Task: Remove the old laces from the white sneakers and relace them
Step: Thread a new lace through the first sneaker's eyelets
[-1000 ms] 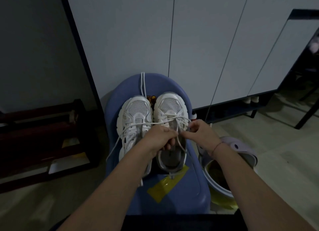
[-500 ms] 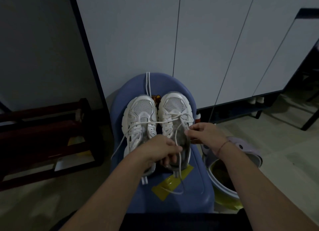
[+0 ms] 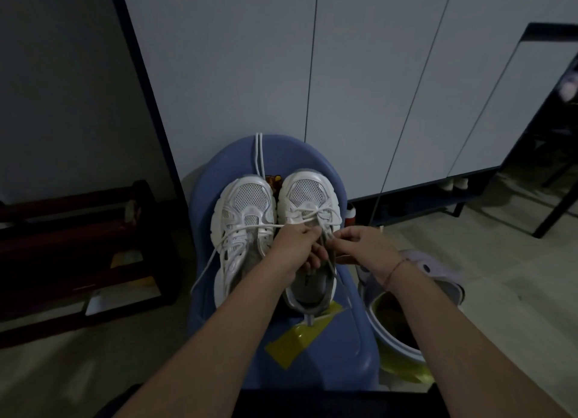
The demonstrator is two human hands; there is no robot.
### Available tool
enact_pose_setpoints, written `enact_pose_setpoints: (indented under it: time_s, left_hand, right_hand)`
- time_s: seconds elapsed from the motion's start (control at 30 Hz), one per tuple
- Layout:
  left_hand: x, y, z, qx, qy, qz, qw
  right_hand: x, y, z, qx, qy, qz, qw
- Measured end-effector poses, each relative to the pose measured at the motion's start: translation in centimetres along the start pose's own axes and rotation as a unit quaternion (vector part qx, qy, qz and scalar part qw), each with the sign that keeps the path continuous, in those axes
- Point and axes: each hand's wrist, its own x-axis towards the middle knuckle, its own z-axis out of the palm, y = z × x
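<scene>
2 sneakers [image 3: 247, 217] toes away on stool [image 3: 344, 339]; left hand [image 3: 294, 245], right hand [image 3: 366, 245] pinch lace [image 3: 259, 227].

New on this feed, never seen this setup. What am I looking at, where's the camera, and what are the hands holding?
No machine here: these are a person's two bare hands. Every picture comes from a camera worn on the head, looking forward and down. A left sneaker and a right sneaker, both white, stand side by side on a blue stool, toes away. The left hand and the right hand each hold the white lace at the right sneaker. A loose lace lies beyond the toes; yellow tape sticks to the seat by the heels.
</scene>
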Motion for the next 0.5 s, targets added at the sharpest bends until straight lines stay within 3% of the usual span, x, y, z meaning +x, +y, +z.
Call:
enact_pose_setpoints:
  time_s: [0.27,0.5]
  left_hand:
    - [-0.5,-0.1,-0.6,0.055,-0.005,0.016,0.998]
    - [-2.4,-1.1,-3.0,0.182,-0.182,-0.023,0.966]
  right_hand:
    - [-0.2,0.1,0.3,0.011,0.014,-0.016,1.0]
    - [-0.3,0.0,0.8,0.03,0.02,-0.015,0.999]
